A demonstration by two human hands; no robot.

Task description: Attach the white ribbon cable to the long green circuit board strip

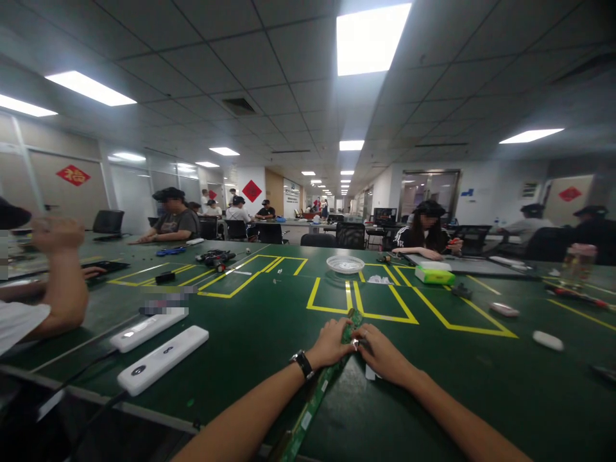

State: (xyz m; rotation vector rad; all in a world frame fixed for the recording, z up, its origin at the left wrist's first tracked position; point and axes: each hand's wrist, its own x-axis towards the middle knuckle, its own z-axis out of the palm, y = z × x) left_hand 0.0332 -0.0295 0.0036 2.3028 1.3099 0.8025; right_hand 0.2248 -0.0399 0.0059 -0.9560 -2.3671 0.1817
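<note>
A long, narrow green circuit board [312,409] runs from the table's near edge up between my hands. My left hand [331,344], with a black watch at the wrist, has its fingers wrapped around the board near its far end. Against the same end, my right hand [381,355] is closed, thumb and fingers pinched together close to the left thumb. Something small and shiny shows at its fingertips, too small to make out. Beneath the right hand a piece of white material [370,372] peeks out, partly hidden.
Yellow tape outlines mark the green table [250,359]. Two white power strips [163,360] lie at left. Ahead are a clear round dish [345,264] and a green tissue pack [434,274]. A white oval object [548,341] lies at right. Other people sit around the table.
</note>
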